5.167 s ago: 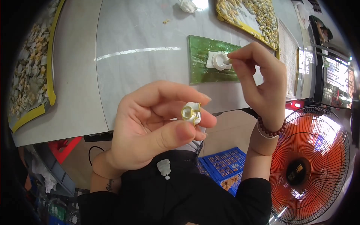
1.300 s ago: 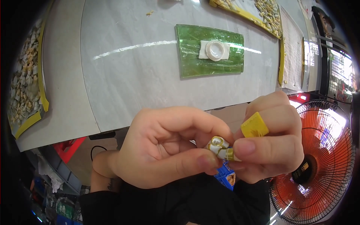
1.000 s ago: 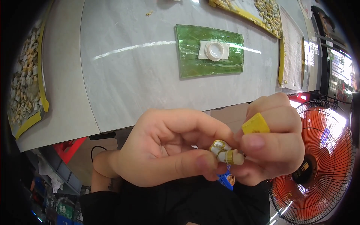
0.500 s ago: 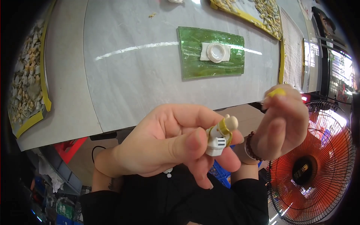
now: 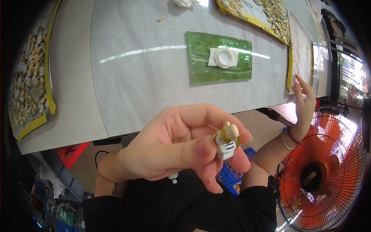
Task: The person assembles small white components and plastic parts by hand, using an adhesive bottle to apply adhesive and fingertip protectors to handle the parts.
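My left hand (image 5: 181,145) is closed around a small toy figure (image 5: 228,145), pinched between thumb and fingers in front of my body. The figure has a white body with dark stripes, a gold band about its upper part and a rounded beige top. Out to the right, my right hand (image 5: 305,102) reaches over the near end of a white-lined tray (image 5: 301,50) edged in yellow. Its fingers are stretched out and somewhat apart; I see nothing held, though the fingertips are small in view.
A green slab (image 5: 201,73) on the grey table bears a small round white dish (image 5: 223,58) on a white pad. Trays of small pieces stand at the far right (image 5: 276,17) and left (image 5: 29,73). An orange fan (image 5: 313,174) stands near my right arm.
My right hand has swung outward and away to the right-hand tray; the yellow bit at its fingertips no longer shows. My left hand keeps its hold, the figure turned slightly.
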A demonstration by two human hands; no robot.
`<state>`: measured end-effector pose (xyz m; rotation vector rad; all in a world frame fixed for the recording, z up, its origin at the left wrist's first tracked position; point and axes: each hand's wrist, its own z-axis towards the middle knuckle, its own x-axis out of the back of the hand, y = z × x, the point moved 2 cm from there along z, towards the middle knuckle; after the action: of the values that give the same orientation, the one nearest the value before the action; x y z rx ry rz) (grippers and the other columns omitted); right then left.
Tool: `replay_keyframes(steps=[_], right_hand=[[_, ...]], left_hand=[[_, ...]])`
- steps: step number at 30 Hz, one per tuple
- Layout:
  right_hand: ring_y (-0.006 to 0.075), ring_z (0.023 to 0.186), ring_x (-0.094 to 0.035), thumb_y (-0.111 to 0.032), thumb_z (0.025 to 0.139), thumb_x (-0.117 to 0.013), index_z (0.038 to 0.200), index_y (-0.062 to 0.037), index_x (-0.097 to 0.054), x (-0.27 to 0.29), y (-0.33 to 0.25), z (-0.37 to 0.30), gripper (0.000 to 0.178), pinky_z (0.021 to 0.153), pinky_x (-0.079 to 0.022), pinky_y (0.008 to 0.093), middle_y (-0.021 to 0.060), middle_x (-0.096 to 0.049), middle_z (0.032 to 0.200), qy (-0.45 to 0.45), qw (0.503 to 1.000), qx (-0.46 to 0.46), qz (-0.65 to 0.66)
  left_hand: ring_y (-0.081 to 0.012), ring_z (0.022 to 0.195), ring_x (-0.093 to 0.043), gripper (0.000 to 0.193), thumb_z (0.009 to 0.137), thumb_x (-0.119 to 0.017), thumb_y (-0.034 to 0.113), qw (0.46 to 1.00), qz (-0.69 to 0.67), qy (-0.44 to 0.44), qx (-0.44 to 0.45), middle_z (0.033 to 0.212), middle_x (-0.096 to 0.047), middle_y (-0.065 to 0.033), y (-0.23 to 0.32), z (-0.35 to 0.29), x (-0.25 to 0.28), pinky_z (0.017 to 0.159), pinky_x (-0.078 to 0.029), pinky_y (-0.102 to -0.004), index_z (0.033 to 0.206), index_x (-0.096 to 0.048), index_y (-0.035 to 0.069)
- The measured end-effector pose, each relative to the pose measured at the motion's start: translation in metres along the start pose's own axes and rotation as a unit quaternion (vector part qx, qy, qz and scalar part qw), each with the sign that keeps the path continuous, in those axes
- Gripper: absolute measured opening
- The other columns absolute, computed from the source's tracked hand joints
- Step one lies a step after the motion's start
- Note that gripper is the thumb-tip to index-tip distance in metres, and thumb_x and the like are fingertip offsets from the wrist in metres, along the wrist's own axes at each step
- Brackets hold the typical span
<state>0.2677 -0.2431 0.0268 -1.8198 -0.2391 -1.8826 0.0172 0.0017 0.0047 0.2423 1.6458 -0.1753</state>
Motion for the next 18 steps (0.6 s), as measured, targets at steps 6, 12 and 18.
replay_keyframes(steps=[6,12,18], right_hand=[[0.0110,0.068,-0.052,-0.016,0.082,-0.058,0.102,-0.0039,-0.063,0.004,-0.002,-0.004,0.024,0.060,-0.040,0.0222,0.0070,-0.060,0.086,-0.029,0.999,0.020,0.042],[0.0112,0.069,-0.057,-0.012,0.078,-0.062,0.095,-0.0018,-0.065,0.000,-0.005,-0.002,0.020,0.062,-0.042,0.0214,0.0072,-0.064,0.079,-0.011,0.999,0.009,0.041],[0.0123,0.070,-0.058,-0.009,0.077,-0.062,0.092,-0.0001,-0.065,0.000,-0.015,-0.005,0.017,0.065,-0.045,0.0227,0.0090,-0.064,0.081,0.025,0.997,0.050,0.052]], left_hand=[[-0.0236,0.066,-0.063,0.047,0.082,-0.059,0.027,1.000,-0.001,-0.003,-0.001,0.089,-0.056,-0.0325,0.000,0.001,0.003,0.062,-0.056,-0.0384,0.103,-0.033,-0.006],[-0.0247,0.063,-0.062,0.046,0.082,-0.059,0.028,1.000,-0.010,0.000,0.006,0.087,-0.056,-0.0331,-0.001,0.000,0.001,0.059,-0.056,-0.0378,0.102,-0.033,-0.005],[-0.0226,0.057,-0.059,0.043,0.083,-0.058,0.028,1.000,0.012,0.002,-0.005,0.083,-0.057,-0.0304,-0.001,0.002,-0.004,0.056,-0.056,-0.0349,0.101,-0.036,-0.004]])
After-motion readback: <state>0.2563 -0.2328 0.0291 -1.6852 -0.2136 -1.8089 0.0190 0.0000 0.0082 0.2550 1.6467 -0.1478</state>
